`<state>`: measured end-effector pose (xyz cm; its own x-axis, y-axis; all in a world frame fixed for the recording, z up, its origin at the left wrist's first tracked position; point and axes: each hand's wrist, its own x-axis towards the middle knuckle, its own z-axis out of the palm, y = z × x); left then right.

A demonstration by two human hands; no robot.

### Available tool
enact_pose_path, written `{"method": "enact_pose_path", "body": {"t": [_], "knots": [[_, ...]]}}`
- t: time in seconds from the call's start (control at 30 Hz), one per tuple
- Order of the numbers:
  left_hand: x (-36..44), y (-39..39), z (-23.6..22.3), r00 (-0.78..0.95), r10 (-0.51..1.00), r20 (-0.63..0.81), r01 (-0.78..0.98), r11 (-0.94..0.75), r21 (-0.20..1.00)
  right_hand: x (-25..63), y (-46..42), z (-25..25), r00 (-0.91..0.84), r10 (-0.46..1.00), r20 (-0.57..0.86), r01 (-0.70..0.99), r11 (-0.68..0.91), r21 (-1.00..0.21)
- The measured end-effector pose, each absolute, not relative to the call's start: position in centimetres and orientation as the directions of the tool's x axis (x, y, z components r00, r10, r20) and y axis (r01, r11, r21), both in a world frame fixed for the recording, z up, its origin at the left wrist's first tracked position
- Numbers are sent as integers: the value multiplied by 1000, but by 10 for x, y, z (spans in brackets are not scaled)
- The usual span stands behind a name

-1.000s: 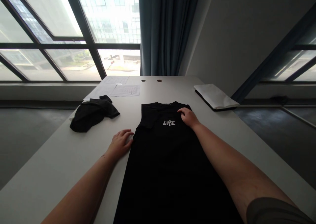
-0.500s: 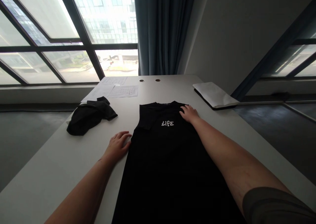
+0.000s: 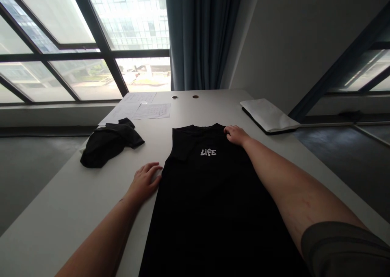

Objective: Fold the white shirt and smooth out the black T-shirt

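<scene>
A black T-shirt [image 3: 210,203] lies flat on the white table in front of me, its collar at the far end and white "Life" lettering [image 3: 208,152] on its chest. Its near end runs out of the picture. At the shirt's left edge, below the folded-in sleeve, my left hand [image 3: 146,180] rests on the table with fingers loosely stretched out, fingertips touching the fabric. My right hand [image 3: 236,135] is at the far right shoulder, beside the collar. Its fingers are bent and drawn together on the cloth there; the thumb is hidden.
A crumpled black garment [image 3: 106,145] lies on the left of the white table [image 3: 76,199]. Paper sheets [image 3: 152,111] are behind it. To the far right rests a flat white-and-black folded item [image 3: 268,115]. A blue curtain [image 3: 201,37] and windows stand beyond.
My right hand has shifted slightly outward and away from me at the shoulder, and its spread fingers have drawn together on the cloth. My left hand stays in place. The view has tilted slightly.
</scene>
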<state>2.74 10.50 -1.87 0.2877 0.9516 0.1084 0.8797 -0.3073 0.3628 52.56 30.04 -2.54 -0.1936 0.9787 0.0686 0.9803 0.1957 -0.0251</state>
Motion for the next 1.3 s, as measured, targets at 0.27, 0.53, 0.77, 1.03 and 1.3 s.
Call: {"method": "enact_pose_path", "body": {"t": [0.27,0.53,0.77,1.03,1.3], "knots": [[27,106,-18,288,952,99,884,-304,356,550,310,-13,-75,994,82,994,68,91],[26,106,-19,297,948,111,882,-317,348,538,313,-14,189,981,28,981,-190,30],[24,107,-24,291,948,128,886,-318,339,528,295,-4,333,939,89,943,-330,-48],[26,106,-22,291,948,131,879,-319,354,509,229,-1,304,951,59,953,-304,-9],[28,106,-21,289,946,147,883,-323,340,531,149,-34,173,973,153,982,-182,45]]}}
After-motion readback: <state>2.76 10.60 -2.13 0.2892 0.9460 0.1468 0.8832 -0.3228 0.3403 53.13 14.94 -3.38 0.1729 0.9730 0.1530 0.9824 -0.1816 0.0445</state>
